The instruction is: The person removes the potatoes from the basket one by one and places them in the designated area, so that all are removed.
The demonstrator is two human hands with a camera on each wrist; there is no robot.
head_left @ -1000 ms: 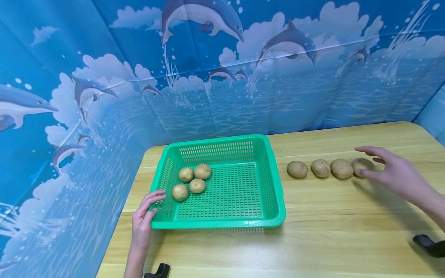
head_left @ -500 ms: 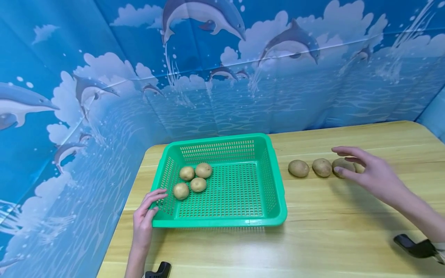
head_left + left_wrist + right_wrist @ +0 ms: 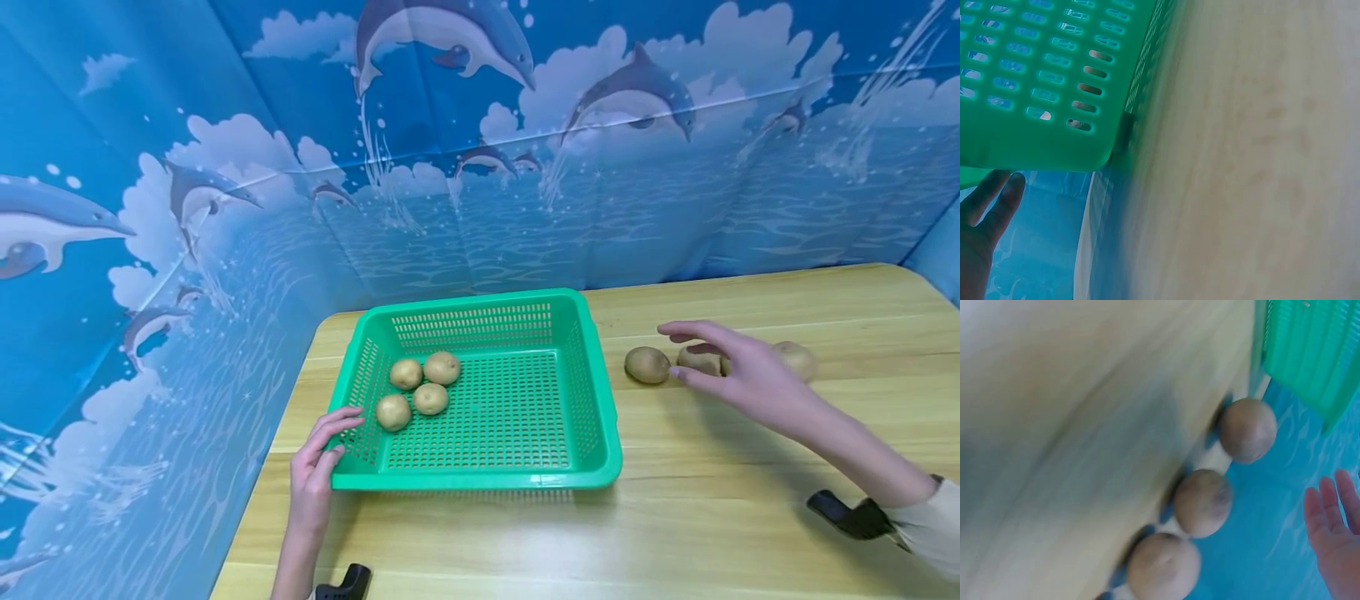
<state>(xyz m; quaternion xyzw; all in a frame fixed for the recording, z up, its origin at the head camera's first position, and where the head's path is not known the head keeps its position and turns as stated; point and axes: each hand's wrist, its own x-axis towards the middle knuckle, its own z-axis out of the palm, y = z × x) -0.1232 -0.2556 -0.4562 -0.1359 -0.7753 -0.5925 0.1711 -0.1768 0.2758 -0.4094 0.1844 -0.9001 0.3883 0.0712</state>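
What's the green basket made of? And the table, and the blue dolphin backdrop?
Green basket: looks like smooth, slightly shiny plastic; light glints on its rim, and neat slots run through its walls.
Table: wood, or a wood-look covering, with a soft shine; you can see pale, streaky grain.
Dolphin backdrop: probably printed cloth, maybe thin plastic sheet; it hangs with folds and creases.

3 potatoes near green basket
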